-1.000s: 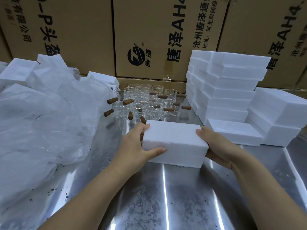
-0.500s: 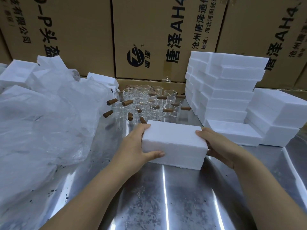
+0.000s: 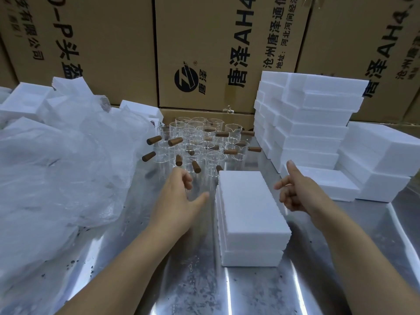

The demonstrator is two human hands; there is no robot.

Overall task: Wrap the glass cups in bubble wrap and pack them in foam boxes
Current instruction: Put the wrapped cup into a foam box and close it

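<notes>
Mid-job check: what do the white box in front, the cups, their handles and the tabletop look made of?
White box: expanded foam, matte, ridged sides. Cups: clear glass, see-through walls. Handles: probably wood, brown and matte. Tabletop: likely stainless steel, shiny with streaked reflections and dark specks.

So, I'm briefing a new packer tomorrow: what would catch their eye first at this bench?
Probably the closed foam box on the steel table, left hand and right hand either side, holding nothing. Behind it crowd glass cups with wooden handles; stacked foam boxes rise right, crumpled wrap heaps left.
</notes>
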